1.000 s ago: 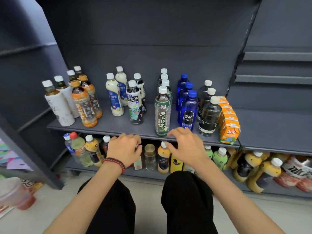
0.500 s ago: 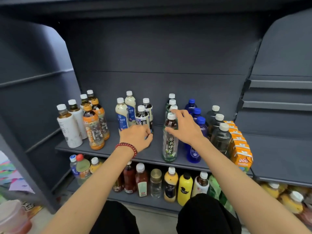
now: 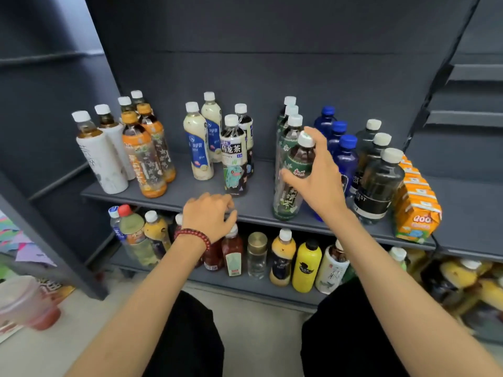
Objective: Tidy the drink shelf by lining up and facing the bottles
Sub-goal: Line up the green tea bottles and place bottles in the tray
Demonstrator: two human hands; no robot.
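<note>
The grey drink shelf (image 3: 258, 210) carries rows of bottles. My right hand (image 3: 318, 178) is shut on the neck and shoulder of the front green tea bottle (image 3: 288, 197), which leans slightly; more green tea bottles stand behind it. My left hand (image 3: 208, 216) rests curled on the shelf's front edge, holding nothing, just in front of a dark oolong tea bottle (image 3: 234, 161). To the left stand cream bottles with blue labels (image 3: 197, 148), orange-labelled bottles (image 3: 144, 161) and white-sleeved bottles (image 3: 100, 159).
Blue bottles (image 3: 347, 159), dark clear bottles (image 3: 378, 186) and a row of orange juice cartons (image 3: 416, 210) fill the shelf's right side. The lower shelf holds several mixed bottles (image 3: 304, 265). A plastic cup (image 3: 24, 303) sits on the floor at lower left.
My left hand has drawn back from the oolong bottle to the shelf's front edge. My right hand has closed lower around the green tea bottle's neck, and the bottle tilts.
</note>
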